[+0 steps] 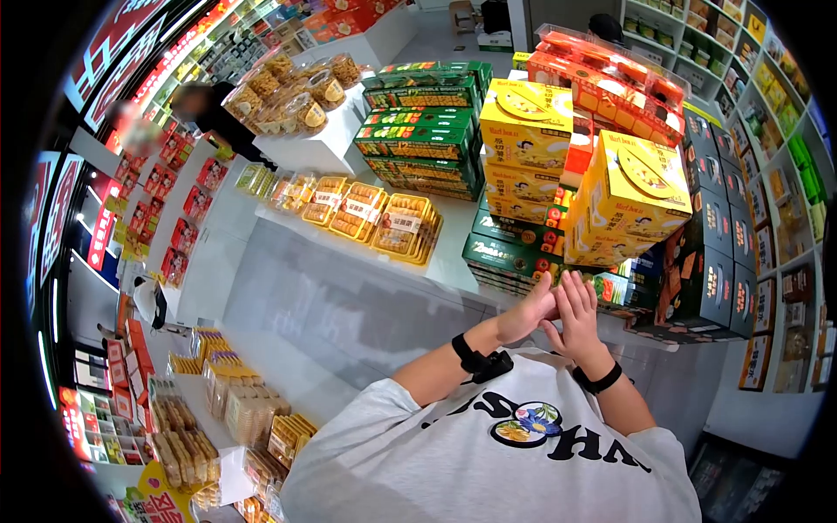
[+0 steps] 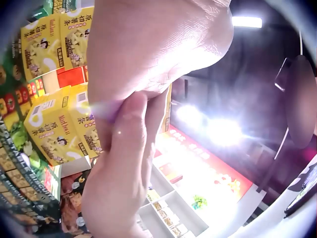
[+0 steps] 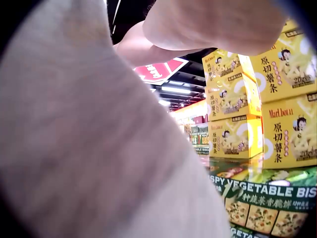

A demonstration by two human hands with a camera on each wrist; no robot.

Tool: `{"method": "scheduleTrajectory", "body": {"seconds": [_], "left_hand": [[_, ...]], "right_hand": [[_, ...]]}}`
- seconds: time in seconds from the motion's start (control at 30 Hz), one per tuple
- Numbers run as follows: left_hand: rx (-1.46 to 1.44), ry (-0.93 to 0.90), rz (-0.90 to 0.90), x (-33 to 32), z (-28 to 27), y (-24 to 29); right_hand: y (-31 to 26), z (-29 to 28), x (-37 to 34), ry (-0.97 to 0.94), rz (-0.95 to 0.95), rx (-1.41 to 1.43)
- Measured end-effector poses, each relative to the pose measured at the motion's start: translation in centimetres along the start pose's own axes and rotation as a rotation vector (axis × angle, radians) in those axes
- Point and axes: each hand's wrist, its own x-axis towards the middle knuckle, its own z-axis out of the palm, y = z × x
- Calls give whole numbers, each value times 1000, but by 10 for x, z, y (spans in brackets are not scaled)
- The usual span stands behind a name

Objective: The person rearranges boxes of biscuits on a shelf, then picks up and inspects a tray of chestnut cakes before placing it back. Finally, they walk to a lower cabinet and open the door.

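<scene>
Touching each other, the left hand (image 1: 526,317) and right hand (image 1: 575,315) have extended fingers. Nearby, yellow boxes (image 1: 635,187) reading "原切薯条" sit on green boxes (image 3: 277,191) showing "VEGETABLE BIS", all stacked on the white surface (image 1: 446,260).

Through the right wrist view I'm reading 原切薯条 and a brand beginning "Marl bou" on the yellow boxes (image 3: 290,131), with "20g" showing near their lower corners. The green carton (image 3: 270,198) beneath is showing "SPY VEGETABLE BIS", cut off at both ends, over 种蔬菜香脆饼. In the left wrist view I'm finding 原切薯条 again on yellow fronts. From the head camera I'm making out "BISCUITS" on a green stack (image 1: 427,87) and an "H" among black letters on the shirt (image 1: 488,471).
</scene>
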Motion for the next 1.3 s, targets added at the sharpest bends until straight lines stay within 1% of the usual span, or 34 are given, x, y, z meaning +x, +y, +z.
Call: {"method": "scheduleTrajectory", "body": {"seconds": [0.07,0.1,0.13,0.2,0.23,0.27,0.33,0.37,0.4,0.43,0.5,0.53,0.57,0.6,0.63,0.67,0.73,0.77,0.8,0.87,0.93,1.03,1.13,1.3], "left_hand": [[1,39,41,-4,4,0],[-30,-21,57,-3,-3,-5],[-50,16,29,-7,0,0],[-48,-1,38,-10,-7,-1],[-33,52,68,-13,-6,0],[-64,58,103,-14,-8,-1],[-90,21,153,-16,-6,8],[-129,9,179,-18,-9,11],[-166,3,207,-20,-13,13],[-105,79,225,-20,-17,14],[-72,167,196,-20,-29,11],[-47,204,178,-19,-35,8],[-19,227,164,-17,-41,5],[11,251,149,-14,-46,1],[42,274,134,-10,-50,-2],[82,306,123,-4,-52,-4],[162,371,98,9,-55,-9],[157,373,102,18,-64,-16],[230,359,143,28,-66,-16],[339,390,111,40,-52,-2],[349,374,114,51,-43,7],[384,302,177,62,-25,18],[443,253,228,70,-19,19],[531,231,290,77,-14,16]], "right_hand": [[4,5,-13,-24,14,-42],[9,8,-18,-13,10,-51],[10,7,-21,4,13,-35],[20,10,-31,-4,6,-83],[18,4,-29,7,42,-49],[20,0,-31,-29,79,-32],[23,-11,-33,-48,180,67],[27,-17,-37,-66,183,11],[31,-21,-43,-28,225,15],[37,-26,-49,8,257,14],[48,-35,-58,98,330,-7],[56,-37,-63,161,358,-64],[64,-40,-66,213,417,-45],[72,-44,-64,267,475,-26],[78,-49,-58,297,487,-58],[83,-51,-51,345,518,2],[98,-56,-41,341,562,80],[101,-57,-35,361,599,183],[103,-58,-26,382,635,285],[112,-56,-17,454,706,541],[113,-60,0,547,715,727],[116,-65,11,570,778,836],[114,-69,22,539,708,939],[108,-73,30,561,781,958]]}}
